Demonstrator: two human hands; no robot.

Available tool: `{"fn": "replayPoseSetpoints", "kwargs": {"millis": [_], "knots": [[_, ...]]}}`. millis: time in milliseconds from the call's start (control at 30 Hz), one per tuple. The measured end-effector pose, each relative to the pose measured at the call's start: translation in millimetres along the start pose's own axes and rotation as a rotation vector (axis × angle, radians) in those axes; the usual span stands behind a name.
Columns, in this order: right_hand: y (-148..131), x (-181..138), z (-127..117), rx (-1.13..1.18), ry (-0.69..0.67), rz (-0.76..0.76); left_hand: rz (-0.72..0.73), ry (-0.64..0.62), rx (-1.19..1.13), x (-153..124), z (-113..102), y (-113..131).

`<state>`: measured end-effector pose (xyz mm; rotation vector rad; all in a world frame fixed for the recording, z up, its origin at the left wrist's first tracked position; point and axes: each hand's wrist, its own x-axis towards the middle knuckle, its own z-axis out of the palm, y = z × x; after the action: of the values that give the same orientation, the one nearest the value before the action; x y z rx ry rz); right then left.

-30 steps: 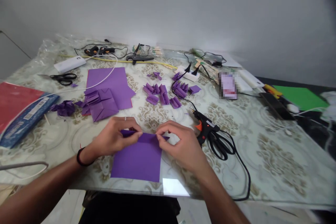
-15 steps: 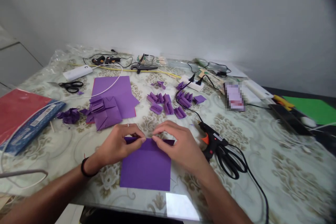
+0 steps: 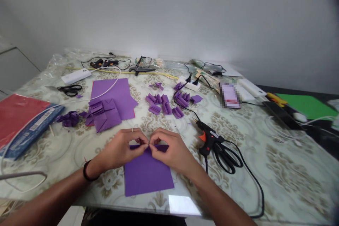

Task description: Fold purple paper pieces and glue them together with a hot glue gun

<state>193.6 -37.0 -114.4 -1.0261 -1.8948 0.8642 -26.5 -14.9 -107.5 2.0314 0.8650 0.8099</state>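
Observation:
A sheet of purple paper (image 3: 148,178) lies in front of me, its far edge raised between my hands. My left hand (image 3: 129,148) pinches that edge near its middle with thumb and forefinger. Right beside it, my right hand (image 3: 167,148) pinches the same edge, the fingertips of both hands almost touching. Beyond them sit several small folded purple paper pieces (image 3: 166,105). A larger folded purple paper (image 3: 108,116) rests on flat purple sheets (image 3: 128,93) to the left.
A black glue gun (image 3: 209,137) with a lit red light and its cable lies at right, near black-handled scissors (image 3: 227,160). Other scissors (image 3: 70,90), a red and blue paper packet (image 3: 29,123), a power strip (image 3: 189,83) and a phone (image 3: 230,95) surround the work area.
My hands have drawn closer together along the paper's far edge. The sheet has turned slightly, and the whole view has shifted a little.

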Motion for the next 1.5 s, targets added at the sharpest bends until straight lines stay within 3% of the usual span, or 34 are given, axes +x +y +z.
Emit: {"fn": "replayPoseSetpoints", "kwargs": {"millis": [300,500,700,1067,1300,1500], "knots": [[0,1,3,-0.012,-0.016,-0.030,-0.040,-0.020,0.022,0,-4,0],[3,5,-20,-0.027,-0.012,-0.014,-0.067,-0.020,0.021,7,-26,-5],[8,6,-37,-0.031,0.021,-0.004,-0.103,0.093,0.038,10,-46,-20],[5,8,-9,0.003,-0.011,-0.038,-0.011,-0.007,0.023,2,-8,-3],[5,9,-28,0.004,0.045,-0.035,-0.030,0.087,0.037,4,-29,-4],[22,5,-63,0.008,0.252,0.062,-0.163,0.302,0.004,8,-51,-15]]}}
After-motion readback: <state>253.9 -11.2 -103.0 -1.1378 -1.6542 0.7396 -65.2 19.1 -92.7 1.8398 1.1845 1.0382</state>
